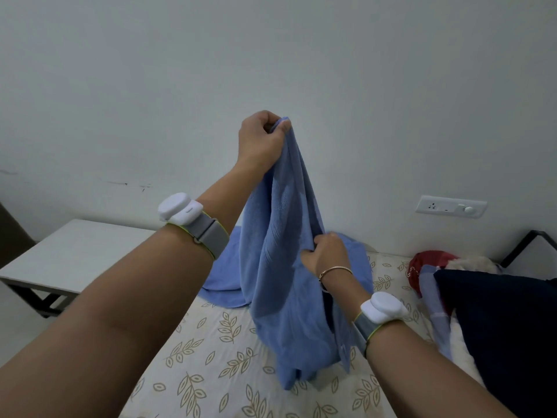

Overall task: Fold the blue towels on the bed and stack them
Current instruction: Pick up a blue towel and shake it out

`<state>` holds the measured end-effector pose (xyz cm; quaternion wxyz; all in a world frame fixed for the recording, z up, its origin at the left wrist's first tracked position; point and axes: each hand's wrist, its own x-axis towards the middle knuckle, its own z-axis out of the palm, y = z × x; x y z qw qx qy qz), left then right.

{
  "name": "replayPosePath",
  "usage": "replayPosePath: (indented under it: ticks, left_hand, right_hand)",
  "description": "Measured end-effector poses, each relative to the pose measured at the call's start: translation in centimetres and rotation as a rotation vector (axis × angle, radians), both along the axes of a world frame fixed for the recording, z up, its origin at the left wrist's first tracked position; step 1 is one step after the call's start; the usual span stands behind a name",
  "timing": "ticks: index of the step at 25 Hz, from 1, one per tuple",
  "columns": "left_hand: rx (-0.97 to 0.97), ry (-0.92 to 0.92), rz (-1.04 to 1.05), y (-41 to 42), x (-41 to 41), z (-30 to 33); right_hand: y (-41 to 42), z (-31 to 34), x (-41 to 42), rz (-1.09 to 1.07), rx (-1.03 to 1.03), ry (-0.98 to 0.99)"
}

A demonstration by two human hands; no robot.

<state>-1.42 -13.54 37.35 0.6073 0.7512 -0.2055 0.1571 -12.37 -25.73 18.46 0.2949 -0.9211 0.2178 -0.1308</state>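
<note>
Both hands, left (261,137) and right (327,251), grip a hanging blue towel (286,267).

Both forearms are bare, with no sleeves visible. On the left forearm there is a grey fabric strap (208,233) with a thin yellow-green edge, and it carries a white rounded device (180,211) made of a round part on a flatter base. The right forearm has the same kind of grey strap (363,330) with a white device (383,307). Closer to the right hand (327,251), a thin gold-coloured bangle (335,270) sits around the wrist. The left hand (262,140) has no rings that I can see.
</note>
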Motion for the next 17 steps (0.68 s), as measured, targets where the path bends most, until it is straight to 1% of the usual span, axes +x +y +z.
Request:
replayPosePath:
  ticks: [4, 6, 7, 8, 12, 14, 15, 17]
  left_hand:
    - [-0.019, -0.013, 0.024, 0.9, 0.7, 0.9]
    - [-0.033, -0.011, 0.063, 1.5, 1.3, 0.9]
    - [-0.049, -0.004, 0.090, 2.0, 1.6, 0.9]
    - [-0.067, 0.009, 0.124, 2.6, 2.1, 1.1]
    - [-0.134, 0.093, 0.312, 5.4, 4.5, 1.1]
    - [-0.199, 0.137, 0.386, 6.7, 5.4, 0.6]
    - [-0.223, 0.152, 0.385, 7.1, 5.7, 0.4]
    - [-0.199, 0.144, 0.320, 7.4, 5.9, 0.5]
  right_hand:
    - [-0.3, -0.4, 0.8, 0.043, 0.033, 0.123]
    - [-0.4, -0.8, 1.0, 0.075, 0.032, 0.212]
    - [-0.6, -0.9, 1.2, 0.086, 0.018, 0.227]
    - [-0.9, -0.7, 1.5, 0.090, -0.002, 0.212]
    - [-2.5, 2.2, 2.9, 0.028, -0.074, 0.050]
    - [-3.1, 3.3, 3.6, 0.013, -0.050, -0.022]
    - [-3.0, 3.4, 3.7, 0.018, -0.026, -0.037]
    - [-2.4, 2.5, 4.2, 0.124, -0.043, 0.036]
